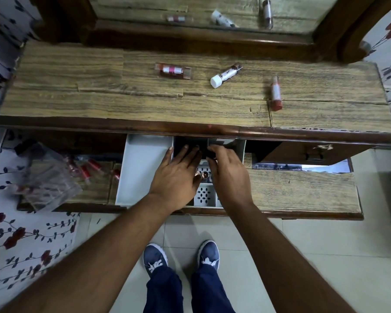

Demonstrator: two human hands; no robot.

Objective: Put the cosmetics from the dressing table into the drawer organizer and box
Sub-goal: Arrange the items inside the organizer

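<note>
Three cosmetics lie on the dressing table top [99, 86]: a red boxed item [173, 70], a white-capped tube [226, 75] and a red bottle [275, 93]. Below it the drawer stands pulled out with a white organizer [142, 168] inside. Both my hands are down in the organizer's middle section. My left hand [178, 175] lies flat with straight fingers over a dark compartment. My right hand [228, 170] curls its fingers round a small black cosmetic [210, 155]. Between the hands show small round-topped items [204, 176].
A clear plastic box [45, 177] holding several red cosmetics sits in the drawer's left part. A mirror [212, 10] stands behind the table top. A smaller shut drawer [312, 154] is at the right. Floral fabric [20, 240] lies at the left.
</note>
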